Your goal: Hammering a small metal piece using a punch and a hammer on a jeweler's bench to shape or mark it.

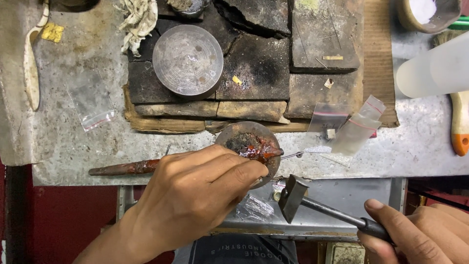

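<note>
My left hand lies over the near side of a round pad coated with dark and red wax, and it pinches a thin metal punch whose tip rests on the red wax. A small hammer with a dark square head and thin metal shaft is gripped by my right hand at the lower right. The hammer head hovers just below and to the right of the pad. A rusty reddish tool lies to the left, partly hidden under my left hand.
Charred blocks and a round steel block sit behind the pad. Small clear zip bags lie at left and right. A white cylinder, an orange-handled brush and a bowl stand at the right. A metal drawer lies below.
</note>
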